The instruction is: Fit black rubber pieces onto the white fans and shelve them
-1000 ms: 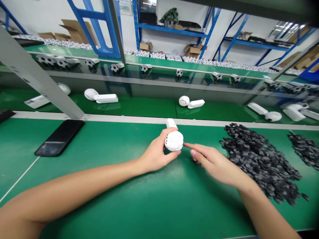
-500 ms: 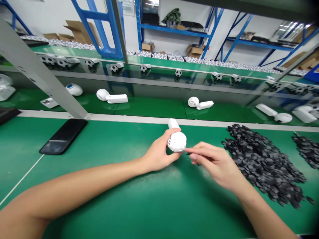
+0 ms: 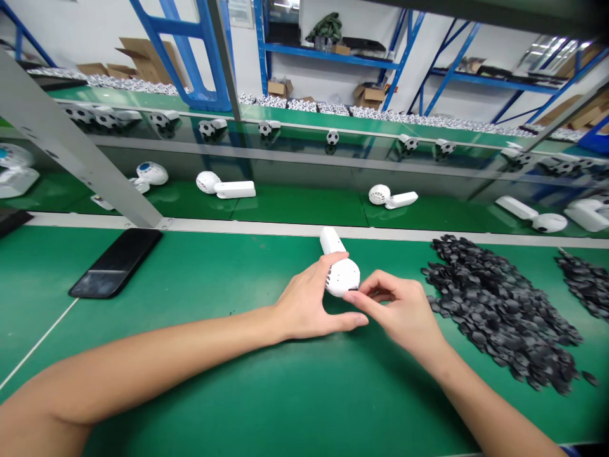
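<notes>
Fingers [image 3: 328, 261] of left hand [image 3: 309, 304] are wrapped over the fan [image 3: 341, 276] at its neck, thumb stretched along underneath: firm grasp. Right hand [image 3: 404, 311] has its fingertips [image 3: 356, 296] pinched together, touching the near edge of the fan head. Can't tell if anything sits between them.

Fan is mid-bench, head toward the person, handle pointing away at the rail [image 3: 266, 226], tip just short of it.

- **Right of fan:** black parts pile [image 3: 499, 311], ragged edge near the right knuckles, not touching. Second pile [image 3: 585, 285] is further right, cut off by the frame edge.
- **Left of fan:** long stretch of green mat [image 3: 200, 279], then the phone [image 3: 114, 261] well apart, just beside the foot of the strut [image 3: 71, 146].
- **Beyond fan, past the rail:** belt [image 3: 295, 206] with belt fans [image 3: 226, 187] lying spaced out.
- **Near side of fan:** mat runs to the bench edge between both forearms.
</notes>
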The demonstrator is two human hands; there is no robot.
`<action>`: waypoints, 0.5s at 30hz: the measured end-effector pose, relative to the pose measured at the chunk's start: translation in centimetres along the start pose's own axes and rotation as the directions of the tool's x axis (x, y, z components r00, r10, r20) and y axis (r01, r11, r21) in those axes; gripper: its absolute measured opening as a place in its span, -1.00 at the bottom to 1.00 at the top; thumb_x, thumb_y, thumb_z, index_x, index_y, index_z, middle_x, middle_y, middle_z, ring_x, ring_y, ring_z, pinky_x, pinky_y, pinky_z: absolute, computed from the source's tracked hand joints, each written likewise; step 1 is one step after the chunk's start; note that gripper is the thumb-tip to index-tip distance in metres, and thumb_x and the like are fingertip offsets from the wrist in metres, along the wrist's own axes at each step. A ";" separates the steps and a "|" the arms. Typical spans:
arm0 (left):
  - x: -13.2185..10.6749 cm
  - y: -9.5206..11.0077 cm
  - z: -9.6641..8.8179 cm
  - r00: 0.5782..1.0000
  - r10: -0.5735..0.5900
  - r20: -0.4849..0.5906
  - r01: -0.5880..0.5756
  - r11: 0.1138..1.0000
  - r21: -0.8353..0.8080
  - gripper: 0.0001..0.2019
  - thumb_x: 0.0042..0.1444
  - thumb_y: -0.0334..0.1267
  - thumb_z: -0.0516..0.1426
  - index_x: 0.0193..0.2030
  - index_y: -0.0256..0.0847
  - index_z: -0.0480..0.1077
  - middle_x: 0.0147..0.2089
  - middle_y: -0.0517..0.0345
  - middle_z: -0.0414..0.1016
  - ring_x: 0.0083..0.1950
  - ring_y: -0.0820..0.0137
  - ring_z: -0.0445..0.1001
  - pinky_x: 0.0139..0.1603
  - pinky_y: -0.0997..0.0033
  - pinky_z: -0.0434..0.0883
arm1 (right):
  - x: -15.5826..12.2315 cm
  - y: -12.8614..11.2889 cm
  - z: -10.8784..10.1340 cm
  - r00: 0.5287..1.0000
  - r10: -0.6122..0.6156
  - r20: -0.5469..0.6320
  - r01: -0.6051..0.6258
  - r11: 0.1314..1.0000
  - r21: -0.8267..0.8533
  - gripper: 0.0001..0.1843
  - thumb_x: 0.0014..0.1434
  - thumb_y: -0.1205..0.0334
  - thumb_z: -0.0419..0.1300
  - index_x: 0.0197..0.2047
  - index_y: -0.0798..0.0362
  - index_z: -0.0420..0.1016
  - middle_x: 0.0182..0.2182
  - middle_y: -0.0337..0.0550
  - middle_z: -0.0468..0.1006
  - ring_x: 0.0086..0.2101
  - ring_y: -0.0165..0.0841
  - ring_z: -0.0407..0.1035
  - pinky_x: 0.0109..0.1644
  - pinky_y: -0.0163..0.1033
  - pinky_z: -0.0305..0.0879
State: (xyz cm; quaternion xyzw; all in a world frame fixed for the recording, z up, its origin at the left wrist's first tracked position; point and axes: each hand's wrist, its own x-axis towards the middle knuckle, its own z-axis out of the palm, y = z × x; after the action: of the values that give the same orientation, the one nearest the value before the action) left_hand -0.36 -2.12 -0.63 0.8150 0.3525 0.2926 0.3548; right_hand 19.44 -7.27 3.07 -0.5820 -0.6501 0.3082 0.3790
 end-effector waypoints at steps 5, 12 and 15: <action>0.1 -0.1 0.2 0.998 0.017 -0.054 -0.020 0.999 -0.044 -0.11 0.06 0.21 0.37 0.39 0.02 0.07 0.15 0.02 0.51 0.04 0.09 0.55 0.01 0.09 0.49 | 0.2 0.2 0.3 0.998 -0.007 -0.060 0.011 0.997 0.072 -0.51 0.09 0.00 0.50 0.00 -0.05 0.48 -0.36 -0.26 0.64 -0.36 -0.31 0.56 -0.35 -0.29 0.56; -0.2 -0.2 0.4 0.996 0.061 -0.070 -0.064 0.997 -0.042 -0.18 0.10 0.16 0.37 0.37 0.00 0.11 0.17 -0.01 0.51 0.06 0.08 0.55 0.03 0.11 0.47 | 0.0 1.0 0.0 0.996 -0.056 0.069 0.054 0.998 0.034 -0.51 0.24 0.08 0.40 0.22 -0.14 0.51 -0.26 -0.27 0.63 -0.32 -0.35 0.54 -0.20 -0.25 0.63; -0.3 -0.1 0.5 0.996 0.058 -0.065 -0.060 0.998 -0.028 -0.19 0.11 0.13 0.37 0.38 -0.02 0.10 0.15 -0.01 0.52 0.05 0.08 0.55 0.00 0.12 0.47 | -0.1 1.5 0.3 0.992 -0.111 0.060 0.110 0.994 0.018 -0.50 0.27 0.07 0.38 0.24 -0.11 0.49 -0.25 -0.25 0.62 -0.31 -0.34 0.54 -0.12 -0.21 0.62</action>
State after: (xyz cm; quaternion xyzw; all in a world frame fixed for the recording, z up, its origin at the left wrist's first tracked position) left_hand -0.21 -2.47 -1.08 0.8096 0.3353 0.3343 0.3469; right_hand 20.01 -7.18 1.61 -0.5327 -0.6904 0.3091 0.3795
